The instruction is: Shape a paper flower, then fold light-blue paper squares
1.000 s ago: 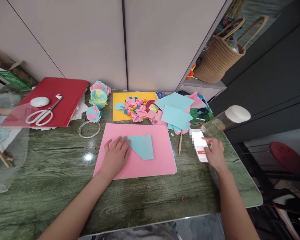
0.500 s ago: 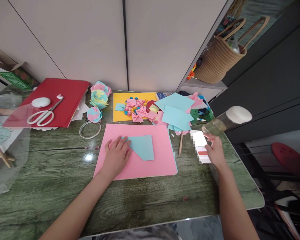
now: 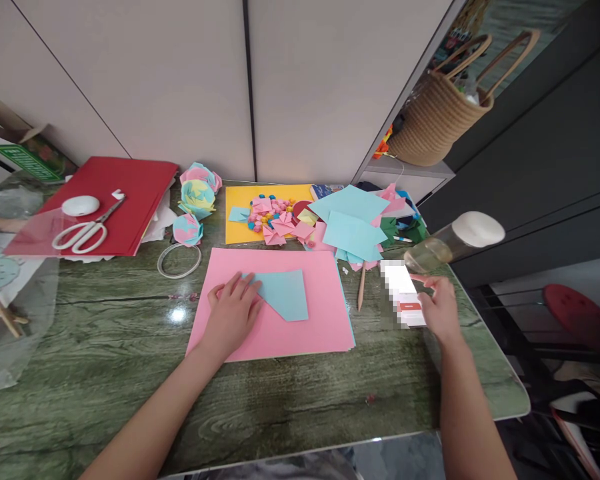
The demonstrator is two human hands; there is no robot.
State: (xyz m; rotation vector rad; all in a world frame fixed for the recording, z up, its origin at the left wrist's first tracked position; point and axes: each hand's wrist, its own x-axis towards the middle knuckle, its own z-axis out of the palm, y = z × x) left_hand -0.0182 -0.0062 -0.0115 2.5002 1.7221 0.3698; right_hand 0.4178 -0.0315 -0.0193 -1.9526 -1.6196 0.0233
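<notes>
My left hand (image 3: 231, 311) lies flat with its fingers spread on a pink sheet of paper (image 3: 310, 333), its fingertips pressing the left edge of a folded light blue paper (image 3: 286, 295). My right hand (image 3: 440, 308) rests at the right side of a phone (image 3: 405, 295) that lies on the green table (image 3: 105, 347). Its thumb and fingers touch the phone's edge and are loosely curled; I cannot make out a firm hold.
A pencil (image 3: 361, 288) lies between sheet and phone. Behind are blue paper squares (image 3: 353, 223), a yellow sheet with small folded pieces (image 3: 270, 217), paper balls (image 3: 197, 193), a tape ring (image 3: 179, 259), scissors (image 3: 83, 230) on a red folder, a clear bottle (image 3: 453, 241), a woven basket (image 3: 437, 110).
My right hand has shifted a little to the right, from on top of the phone to its right edge. My left hand has stayed on the blue paper.
</notes>
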